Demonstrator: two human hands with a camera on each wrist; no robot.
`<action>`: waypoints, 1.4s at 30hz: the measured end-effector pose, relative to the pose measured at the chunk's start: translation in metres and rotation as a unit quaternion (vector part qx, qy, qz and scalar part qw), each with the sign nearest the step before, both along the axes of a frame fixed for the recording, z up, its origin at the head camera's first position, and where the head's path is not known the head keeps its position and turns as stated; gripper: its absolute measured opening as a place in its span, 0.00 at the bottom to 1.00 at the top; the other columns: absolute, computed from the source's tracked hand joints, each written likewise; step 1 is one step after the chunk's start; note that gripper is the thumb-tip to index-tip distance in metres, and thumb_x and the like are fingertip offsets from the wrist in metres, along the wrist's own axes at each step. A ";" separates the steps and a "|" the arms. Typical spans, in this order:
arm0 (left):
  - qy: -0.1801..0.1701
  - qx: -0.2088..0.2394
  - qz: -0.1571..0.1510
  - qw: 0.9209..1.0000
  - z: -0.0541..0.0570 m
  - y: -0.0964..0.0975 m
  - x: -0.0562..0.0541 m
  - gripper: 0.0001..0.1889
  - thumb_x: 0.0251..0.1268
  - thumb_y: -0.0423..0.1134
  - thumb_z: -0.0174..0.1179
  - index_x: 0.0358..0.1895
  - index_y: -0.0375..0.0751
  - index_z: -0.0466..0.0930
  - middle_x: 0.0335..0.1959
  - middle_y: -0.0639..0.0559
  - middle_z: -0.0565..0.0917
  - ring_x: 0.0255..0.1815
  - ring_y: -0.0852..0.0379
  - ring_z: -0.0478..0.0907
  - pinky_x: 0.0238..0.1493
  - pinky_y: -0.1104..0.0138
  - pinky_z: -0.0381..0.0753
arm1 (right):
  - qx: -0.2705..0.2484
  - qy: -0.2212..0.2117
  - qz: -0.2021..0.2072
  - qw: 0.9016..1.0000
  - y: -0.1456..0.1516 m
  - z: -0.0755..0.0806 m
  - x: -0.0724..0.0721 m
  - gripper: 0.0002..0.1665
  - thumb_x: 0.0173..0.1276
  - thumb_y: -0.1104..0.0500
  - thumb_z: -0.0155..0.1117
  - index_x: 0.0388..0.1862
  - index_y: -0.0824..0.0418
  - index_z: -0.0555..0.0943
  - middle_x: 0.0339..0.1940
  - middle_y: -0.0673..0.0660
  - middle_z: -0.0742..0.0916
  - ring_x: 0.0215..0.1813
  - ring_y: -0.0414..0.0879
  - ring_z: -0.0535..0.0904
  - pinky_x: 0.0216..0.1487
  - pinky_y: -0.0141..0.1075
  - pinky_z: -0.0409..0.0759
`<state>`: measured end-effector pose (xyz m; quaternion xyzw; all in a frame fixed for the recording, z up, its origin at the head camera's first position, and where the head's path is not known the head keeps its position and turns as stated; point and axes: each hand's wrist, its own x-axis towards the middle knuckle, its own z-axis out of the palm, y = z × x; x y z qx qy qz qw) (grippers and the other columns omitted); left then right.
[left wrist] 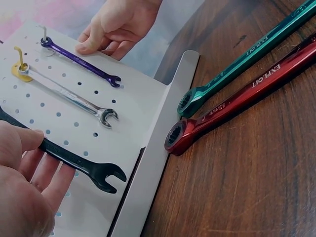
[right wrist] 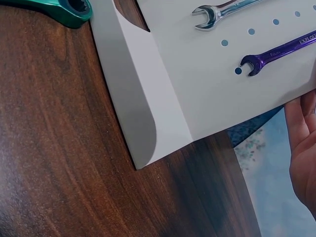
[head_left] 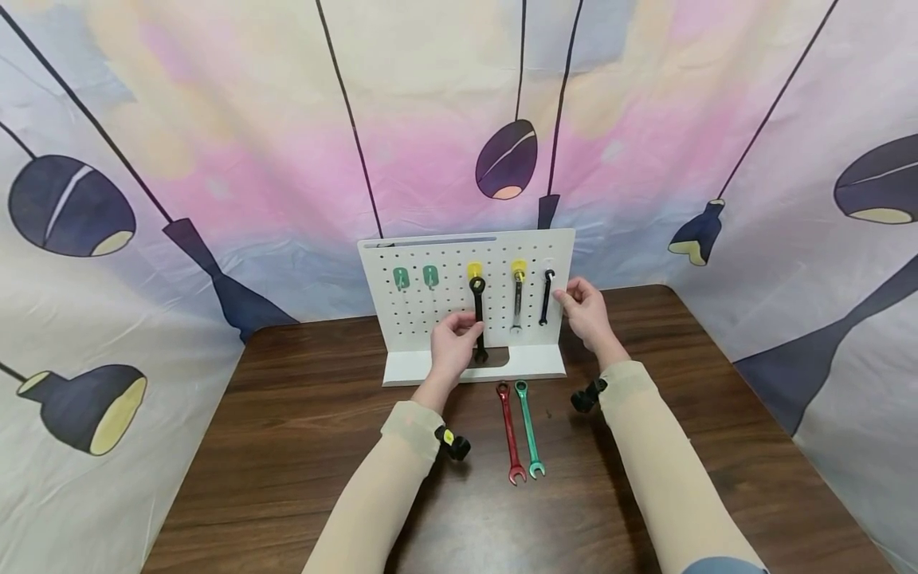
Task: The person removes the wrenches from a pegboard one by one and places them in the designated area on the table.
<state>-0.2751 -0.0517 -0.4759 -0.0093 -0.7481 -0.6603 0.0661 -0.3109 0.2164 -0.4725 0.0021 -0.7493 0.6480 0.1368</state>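
My left hand [head_left: 453, 344] pinches a black wrench [head_left: 478, 307] between thumb and fingers. Its ring end is at a yellow hook [head_left: 475, 269] on the white pegboard [head_left: 416, 315]; whether it hangs there I cannot tell. In the left wrist view the wrench's open end [left wrist: 107, 175] points toward the board's foot. My right hand [head_left: 586, 315] grips the pegboard's right edge, thumb in front and fingers behind. Near that thumb a small purple wrench [left wrist: 81, 61] hangs from a hook. Between the two hangs a silver wrench [left wrist: 66, 91] on a yellow hook.
On the wooden table [head_left: 308, 430], before the board, lie a red wrench [head_left: 511, 434] and a green wrench [head_left: 530, 430], side by side. Two green hooks [head_left: 430, 276] without wrenches are at the board's left. A patterned cloth [head_left: 272, 159] hangs behind.
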 end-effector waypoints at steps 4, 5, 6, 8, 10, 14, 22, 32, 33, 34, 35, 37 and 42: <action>0.004 -0.003 -0.001 1.000 0.001 -0.002 0.001 0.08 0.71 0.33 0.72 0.49 0.38 0.89 0.44 0.48 0.89 0.43 0.55 0.82 0.42 0.68 0.84 | 0.002 0.002 0.000 1.000 0.000 0.000 0.001 0.12 0.79 0.59 0.69 0.40 0.62 0.74 0.28 0.53 0.72 0.30 0.43 0.68 0.29 0.29 0.69; 0.006 -0.003 -0.001 1.000 0.001 -0.002 0.001 0.08 0.71 0.33 0.72 0.49 0.38 0.89 0.44 0.48 0.89 0.42 0.55 0.82 0.42 0.68 0.84 | 0.003 0.002 0.000 1.000 -0.001 0.000 0.001 0.12 0.79 0.59 0.69 0.40 0.62 0.75 0.28 0.53 0.72 0.30 0.43 0.68 0.29 0.30 0.69; 0.007 -0.003 -0.003 1.000 0.002 -0.003 0.002 0.08 0.71 0.33 0.72 0.49 0.37 0.89 0.44 0.48 0.89 0.42 0.55 0.82 0.42 0.68 0.84 | 0.004 0.003 0.000 1.000 -0.001 0.000 0.001 0.12 0.79 0.59 0.69 0.40 0.62 0.74 0.28 0.53 0.72 0.30 0.43 0.68 0.29 0.30 0.69; 0.011 -0.004 -0.005 1.000 0.003 -0.003 0.003 0.08 0.70 0.32 0.72 0.50 0.37 0.89 0.44 0.47 0.89 0.42 0.55 0.82 0.43 0.68 0.84 | 0.004 0.003 -0.001 1.000 -0.001 0.001 0.001 0.12 0.79 0.59 0.69 0.40 0.62 0.74 0.28 0.53 0.72 0.30 0.43 0.67 0.29 0.30 0.68; 0.014 -0.005 -0.008 1.000 0.004 -0.003 0.004 0.09 0.70 0.32 0.71 0.50 0.36 0.89 0.44 0.47 0.89 0.43 0.55 0.82 0.44 0.68 0.84 | 0.005 0.001 -0.002 1.000 -0.001 0.002 0.002 0.12 0.79 0.59 0.69 0.40 0.62 0.74 0.28 0.53 0.72 0.30 0.43 0.67 0.29 0.30 0.68; 0.015 -0.011 -0.013 1.000 0.006 -0.003 0.005 0.09 0.71 0.31 0.71 0.51 0.35 0.88 0.44 0.47 0.89 0.43 0.55 0.82 0.43 0.68 0.85 | 0.004 -0.001 -0.003 1.000 -0.001 0.002 0.003 0.12 0.79 0.58 0.69 0.41 0.62 0.75 0.28 0.52 0.73 0.30 0.43 0.67 0.29 0.30 0.68; 0.011 -0.015 -0.022 1.000 0.008 -0.004 0.007 0.10 0.71 0.31 0.71 0.52 0.35 0.88 0.45 0.46 0.89 0.42 0.56 0.82 0.40 0.69 0.86 | 0.003 0.001 -0.007 1.000 -0.002 0.003 0.004 0.12 0.79 0.58 0.69 0.42 0.63 0.75 0.28 0.52 0.73 0.31 0.43 0.68 0.30 0.30 0.69; 0.012 -0.023 -0.025 0.999 0.011 -0.007 0.009 0.10 0.71 0.31 0.71 0.52 0.35 0.87 0.45 0.45 0.89 0.42 0.56 0.82 0.41 0.69 0.86 | 0.003 0.000 -0.008 1.000 -0.003 0.003 0.003 0.11 0.80 0.58 0.68 0.42 0.62 0.76 0.30 0.53 0.75 0.33 0.43 0.70 0.31 0.29 0.72; 0.014 -0.023 -0.025 0.999 0.012 -0.007 0.009 0.10 0.71 0.30 0.71 0.52 0.35 0.87 0.45 0.45 0.89 0.42 0.56 0.82 0.41 0.69 0.86 | 0.004 -0.002 -0.007 1.000 -0.002 0.003 0.003 0.11 0.80 0.58 0.68 0.42 0.62 0.75 0.30 0.53 0.75 0.33 0.43 0.70 0.32 0.29 0.73; 0.014 -0.023 -0.027 0.999 0.012 -0.008 0.010 0.10 0.71 0.30 0.71 0.52 0.34 0.88 0.45 0.45 0.89 0.42 0.56 0.82 0.42 0.68 0.86 | 0.004 -0.004 -0.008 1.000 -0.002 0.004 0.003 0.11 0.80 0.58 0.68 0.42 0.62 0.76 0.30 0.53 0.75 0.34 0.43 0.70 0.32 0.30 0.74; 0.013 -0.021 -0.029 0.999 0.013 -0.008 0.010 0.10 0.71 0.30 0.71 0.52 0.34 0.87 0.45 0.45 0.89 0.41 0.56 0.82 0.42 0.66 0.88 | 0.003 -0.006 -0.008 1.000 -0.002 0.004 0.003 0.11 0.80 0.58 0.68 0.43 0.62 0.76 0.30 0.53 0.75 0.34 0.44 0.70 0.33 0.30 0.74; 0.013 -0.019 -0.032 0.999 0.013 -0.008 0.011 0.10 0.70 0.29 0.71 0.52 0.34 0.87 0.45 0.44 0.89 0.41 0.56 0.82 0.42 0.64 0.89 | 0.004 -0.009 -0.009 1.000 -0.002 0.004 0.004 0.11 0.80 0.58 0.69 0.43 0.62 0.76 0.30 0.53 0.75 0.35 0.44 0.71 0.34 0.32 0.75; 0.016 -0.018 -0.029 0.999 0.014 -0.008 0.012 0.10 0.70 0.29 0.71 0.51 0.33 0.88 0.43 0.45 0.89 0.40 0.58 0.81 0.40 0.67 0.88 | 0.008 -0.010 -0.002 1.000 -0.002 0.003 0.006 0.12 0.80 0.57 0.69 0.45 0.64 0.76 0.31 0.52 0.77 0.36 0.44 0.72 0.36 0.34 0.78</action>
